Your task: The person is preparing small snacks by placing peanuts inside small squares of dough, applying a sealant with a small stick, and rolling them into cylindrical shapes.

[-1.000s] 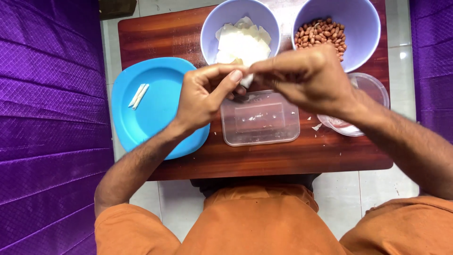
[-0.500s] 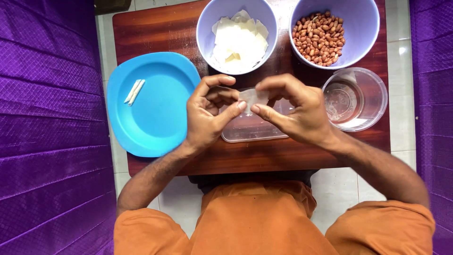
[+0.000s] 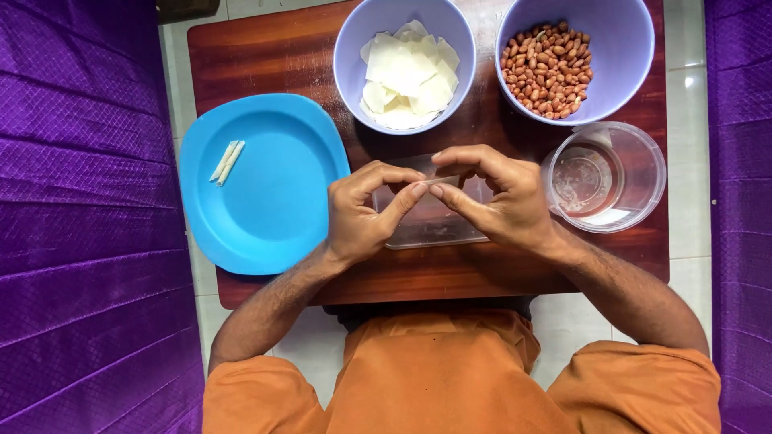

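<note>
1. Small pale wrapper piece [image 3: 441, 182] pinched between my left hand [image 3: 362, 210] and right hand [image 3: 494, 201], both closed on it, above the clear rectangular tub [image 3: 434, 229].
2. Done, by my reading: two rolled sticks [image 3: 226, 161] on the blue plate [image 3: 265, 201].
3. Left: wrapper stack [image 3: 406, 72] and peanuts [image 3: 547, 71], each in a lilac bowl.
4. Wooden board [image 3: 265, 56], pale floor tiles, purple quilted cloth [image 3: 72, 241] at both sides.

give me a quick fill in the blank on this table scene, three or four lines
1. The two rolled pale sticks lie on the ____ plate.
2. The bowl of peanuts stands to the ____ of the bowl of pale wrappers.
3. Left hand and right hand pinch a small pale piece above a clear ____ tub.
4. The round clear container holds ____.

Missing words: blue; right; rectangular; water
</note>
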